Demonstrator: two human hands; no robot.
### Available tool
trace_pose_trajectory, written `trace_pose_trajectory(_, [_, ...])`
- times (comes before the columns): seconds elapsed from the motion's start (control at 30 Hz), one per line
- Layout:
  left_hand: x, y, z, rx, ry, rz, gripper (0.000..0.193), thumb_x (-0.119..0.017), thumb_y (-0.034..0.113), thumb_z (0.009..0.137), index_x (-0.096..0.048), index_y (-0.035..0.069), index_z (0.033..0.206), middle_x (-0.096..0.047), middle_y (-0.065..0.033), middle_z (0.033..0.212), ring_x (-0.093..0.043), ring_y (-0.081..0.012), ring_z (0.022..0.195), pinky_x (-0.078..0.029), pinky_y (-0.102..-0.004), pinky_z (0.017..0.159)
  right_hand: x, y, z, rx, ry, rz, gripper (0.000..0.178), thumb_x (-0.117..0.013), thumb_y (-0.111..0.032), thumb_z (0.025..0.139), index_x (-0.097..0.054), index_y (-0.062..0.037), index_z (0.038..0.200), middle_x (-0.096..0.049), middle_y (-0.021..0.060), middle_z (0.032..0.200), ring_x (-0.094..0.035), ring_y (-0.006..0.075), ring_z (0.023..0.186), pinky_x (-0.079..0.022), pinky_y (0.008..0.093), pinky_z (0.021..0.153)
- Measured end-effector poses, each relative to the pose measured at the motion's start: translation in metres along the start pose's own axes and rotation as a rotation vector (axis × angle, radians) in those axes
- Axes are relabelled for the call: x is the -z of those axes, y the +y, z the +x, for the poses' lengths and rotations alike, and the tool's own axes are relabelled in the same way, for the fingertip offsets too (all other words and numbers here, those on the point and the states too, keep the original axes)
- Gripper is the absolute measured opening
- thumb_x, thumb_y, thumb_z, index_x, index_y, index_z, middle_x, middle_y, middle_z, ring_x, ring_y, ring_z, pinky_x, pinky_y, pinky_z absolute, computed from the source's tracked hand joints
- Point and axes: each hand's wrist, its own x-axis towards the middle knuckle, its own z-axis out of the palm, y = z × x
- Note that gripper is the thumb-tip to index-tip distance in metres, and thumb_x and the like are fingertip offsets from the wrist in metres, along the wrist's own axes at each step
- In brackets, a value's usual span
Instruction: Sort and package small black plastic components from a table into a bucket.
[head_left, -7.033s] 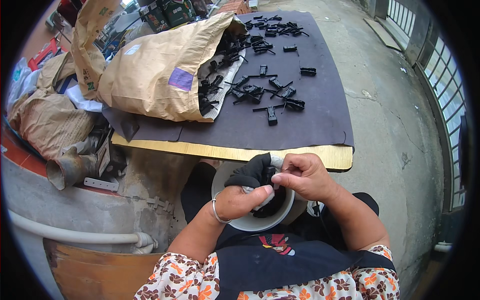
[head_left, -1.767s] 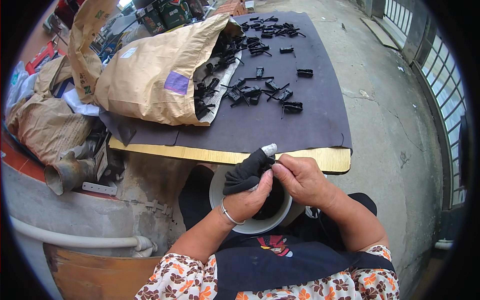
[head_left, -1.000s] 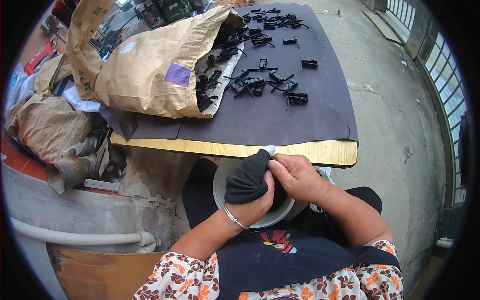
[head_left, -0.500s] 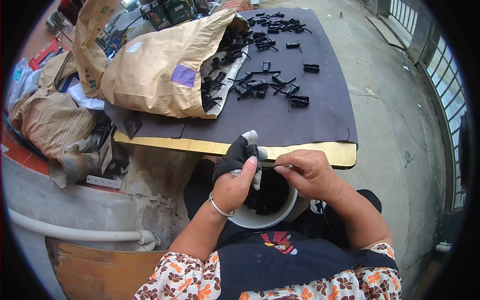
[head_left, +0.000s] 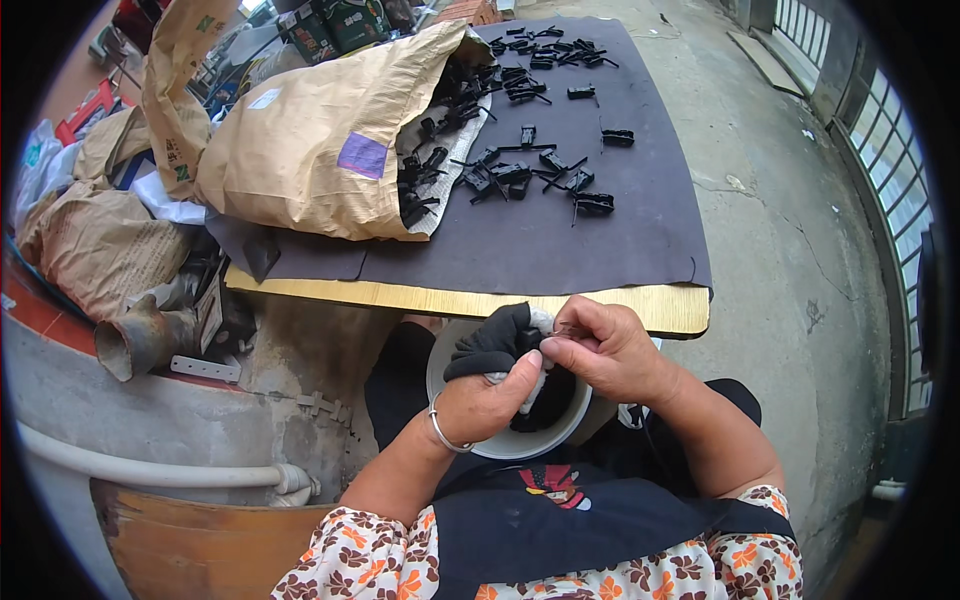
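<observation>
My left hand [head_left: 488,378], its fingers in a black and whitish glove with the thumb bare, is closed around a small black plastic part [head_left: 531,341], mostly hidden by the fingers. My right hand [head_left: 618,355] is bare. Its thumb and forefinger pinch a thin metal piece [head_left: 566,328] right against that part; the piece's full shape is covered. Both hands meet over a white bucket [head_left: 580,425] between my knees, with dark contents inside. Several similar black plastic parts [head_left: 594,203] with thin tails lie scattered on the table's dark mat [head_left: 480,262].
A large brown paper sack [head_left: 290,165] lies on the table, its mouth facing right and spilling black parts. The table's yellow front edge [head_left: 400,293] runs just beyond my hands. Crumpled bags [head_left: 105,240] and a rusty pipe [head_left: 140,340] are at left; a barred railing [head_left: 895,190] stands right.
My right hand has moved left, bringing the thin metal piece up against the black part. My left hand has shifted slightly right and lower, turning over the part.
</observation>
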Motion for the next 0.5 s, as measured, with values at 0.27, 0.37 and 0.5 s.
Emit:
trace_pose_trajectory(0.27, [0.001,-0.001,-0.001,0.051,0.091,0.068,0.020,-0.050,0.003,0.084,-0.052,-0.001,0.104,-0.055,-0.0021,0.082,-0.051,-0.0091,0.075,-0.044,-0.0240,0.069,0.001,0.000,0.000,0.194,-0.055,-0.277,0.020,-0.053,-0.017,0.090,-0.051,-0.0004,0.078,-0.048,0.0121,0.061,-0.044,0.0209,0.051,-0.039,0.0315,0.050])
trace_pose_trajectory(0.37, [-0.004,0.002,0.001,0.093,0.119,0.088,0.012,-0.051,0.001,0.082,-0.056,-0.003,0.091,-0.057,-0.0082,0.088,-0.054,-0.0149,0.080,-0.044,-0.0271,0.072,0.000,-0.002,0.001,0.147,-0.046,-0.333,0.022,-0.053,-0.016,0.089,-0.051,0.0002,0.074,-0.048,0.0128,0.059,-0.044,0.0208,0.051,-0.039,0.0323,0.050])
trace_pose_trajectory(0.5, [-0.005,-0.005,0.002,-0.042,0.131,0.300,0.010,-0.051,-0.001,0.080,-0.060,-0.005,0.080,-0.058,-0.0143,0.093,-0.056,-0.0214,0.085,-0.045,-0.0296,0.074,-0.003,-0.005,0.000,0.027,-0.068,-0.321,0.023,-0.051,-0.019,0.089,-0.056,-0.0002,0.077,-0.055,0.0183,0.063,-0.055,0.0361,0.059,-0.043,0.0387,0.055])
